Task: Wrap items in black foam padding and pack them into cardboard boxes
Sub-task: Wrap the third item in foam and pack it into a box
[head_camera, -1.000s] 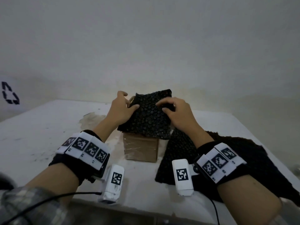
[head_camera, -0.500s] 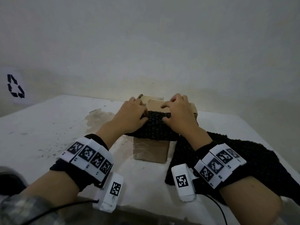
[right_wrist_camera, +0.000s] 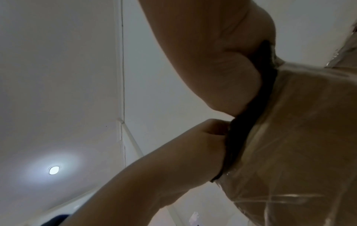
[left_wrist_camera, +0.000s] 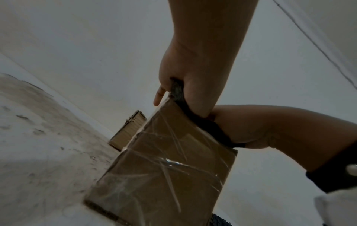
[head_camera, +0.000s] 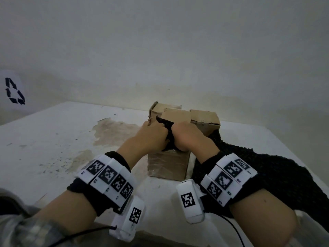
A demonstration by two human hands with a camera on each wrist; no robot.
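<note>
Both hands push a bundle of black foam padding (head_camera: 166, 130) down into the open top of a cardboard box (head_camera: 168, 164). The left hand (head_camera: 153, 136) has its fingers curled into the padding at the box's left rim, gripping it. The right hand (head_camera: 188, 138) presses beside it, its fingers buried inside the box, so I cannot tell whether they clasp the padding. The two hands touch over the opening.

The box is a small brown cube, its front face wrapped in shiny, wrinkled clear tape. It stands near the middle of the white, stained surface (head_camera: 44, 143), toward the far edge. Behind it, touching or nearly so, sit more cardboard boxes (head_camera: 204, 120) with raised flaps. A larger sheet of bumpy, knobbly black foam (head_camera: 277, 175) lies spread on the right side of the surface, reaching its near edge.
</note>
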